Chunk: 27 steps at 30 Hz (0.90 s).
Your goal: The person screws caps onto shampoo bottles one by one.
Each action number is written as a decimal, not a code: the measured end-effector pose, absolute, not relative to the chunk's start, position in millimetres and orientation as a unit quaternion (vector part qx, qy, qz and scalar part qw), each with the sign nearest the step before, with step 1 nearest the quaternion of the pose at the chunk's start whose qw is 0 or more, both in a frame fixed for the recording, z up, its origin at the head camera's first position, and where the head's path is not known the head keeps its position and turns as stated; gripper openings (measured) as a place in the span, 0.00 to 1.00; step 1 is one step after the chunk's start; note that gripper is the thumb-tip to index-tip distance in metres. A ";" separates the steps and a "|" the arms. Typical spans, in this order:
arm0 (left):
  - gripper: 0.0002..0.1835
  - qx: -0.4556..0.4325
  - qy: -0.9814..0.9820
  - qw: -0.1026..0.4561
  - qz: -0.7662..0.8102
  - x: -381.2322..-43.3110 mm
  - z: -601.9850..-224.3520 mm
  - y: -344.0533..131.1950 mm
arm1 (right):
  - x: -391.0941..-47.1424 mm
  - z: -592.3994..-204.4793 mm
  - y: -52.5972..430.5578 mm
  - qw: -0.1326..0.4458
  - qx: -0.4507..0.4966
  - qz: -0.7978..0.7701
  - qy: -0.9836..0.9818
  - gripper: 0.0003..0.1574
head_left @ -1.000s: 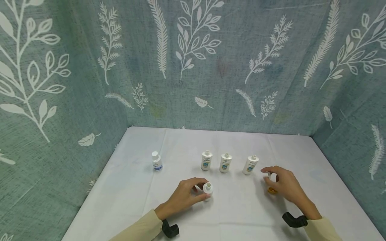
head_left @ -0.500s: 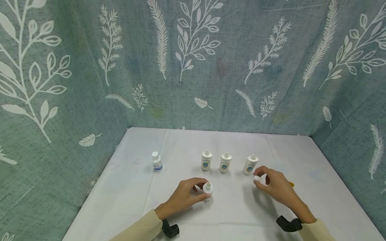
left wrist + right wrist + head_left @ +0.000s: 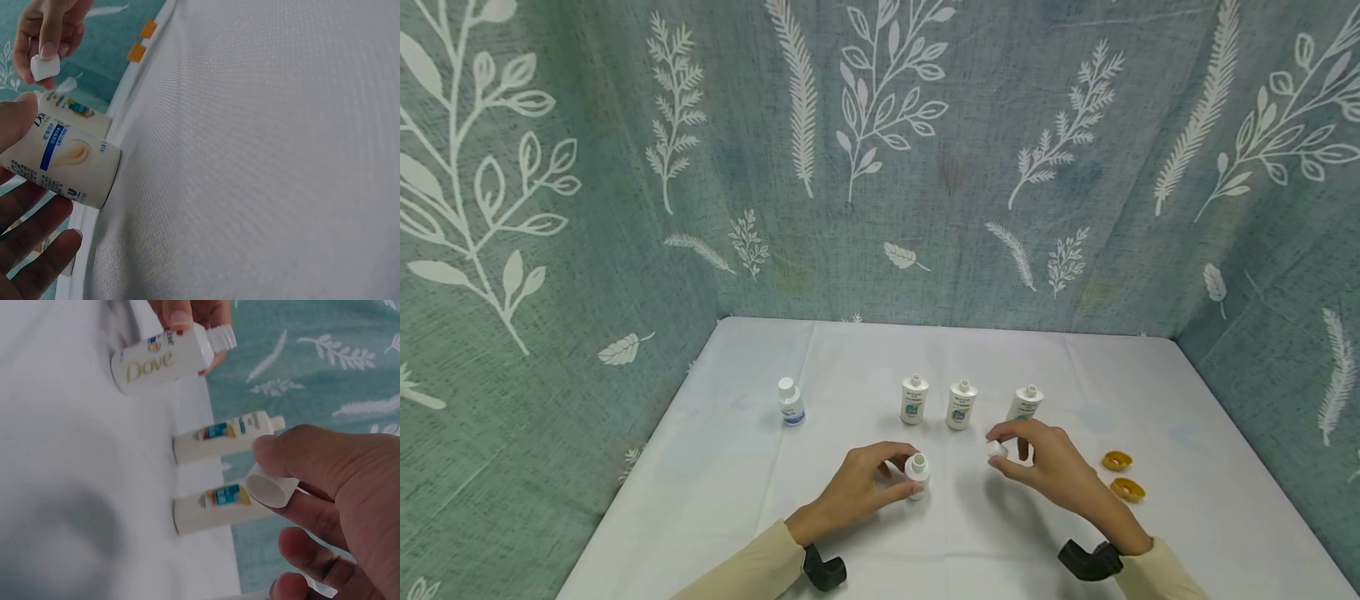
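Leaf-print cloth (image 3: 970,258) behind white table (image 3: 955,529)

The held white bottle (image 3: 164,359) reads "Dove" in gold.

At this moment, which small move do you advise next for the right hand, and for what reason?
Probably the right hand should bring the white cap over to the threaded neck of the Dove bottle. That neck is bare, the left hand holds the bottle upright, and the pinched cap is apart from it.
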<state>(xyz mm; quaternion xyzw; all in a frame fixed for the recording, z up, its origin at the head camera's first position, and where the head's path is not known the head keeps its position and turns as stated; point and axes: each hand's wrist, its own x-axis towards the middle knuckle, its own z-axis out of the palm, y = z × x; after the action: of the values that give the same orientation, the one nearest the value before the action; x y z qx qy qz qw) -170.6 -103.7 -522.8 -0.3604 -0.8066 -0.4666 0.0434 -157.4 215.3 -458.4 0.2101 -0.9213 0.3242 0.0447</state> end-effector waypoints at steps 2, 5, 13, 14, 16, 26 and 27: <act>0.23 -0.360 -0.807 0.045 -0.465 -170.6 -522.7 -103.4 | -156.9 -457.1 210.0 0.041 0.210 0.331 -0.919 0.18; 0.23 -0.359 -0.808 0.046 -0.465 -170.5 -522.8 -103.2 | -157.6 -455.9 203.4 0.050 0.222 0.337 -0.914 0.19; 0.24 -0.356 -0.808 0.044 -0.467 -171.1 -523.2 -104.3 | -162.2 -454.7 188.3 0.082 0.282 0.363 -0.884 0.21; 0.24 -0.356 -0.808 0.044 -0.468 -171.0 -523.2 -104.5 | -162.8 -455.3 186.1 0.086 0.291 0.366 -0.880 0.21; 0.24 -0.355 -0.807 0.043 -0.469 -170.8 -523.4 -104.5 | -163.8 -456.6 181.8 0.089 0.307 0.373 -0.871 0.21; 0.23 -0.358 -0.803 0.051 -0.475 -171.3 -527.3 -103.1 | -164.2 -462.0 159.4 0.098 0.325 0.406 -0.848 0.17; 0.23 -0.358 -0.802 0.052 -0.475 -171.7 -527.3 -103.0 | -164.3 -461.6 156.9 0.096 0.325 0.408 -0.847 0.17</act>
<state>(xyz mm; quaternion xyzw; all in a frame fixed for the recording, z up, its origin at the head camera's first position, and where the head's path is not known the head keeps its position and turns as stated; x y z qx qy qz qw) -171.7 -103.0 -527.3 -0.3581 -0.8023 -0.4747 0.0524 -164.3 156.9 -461.6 0.3253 -0.8474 0.4084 0.0961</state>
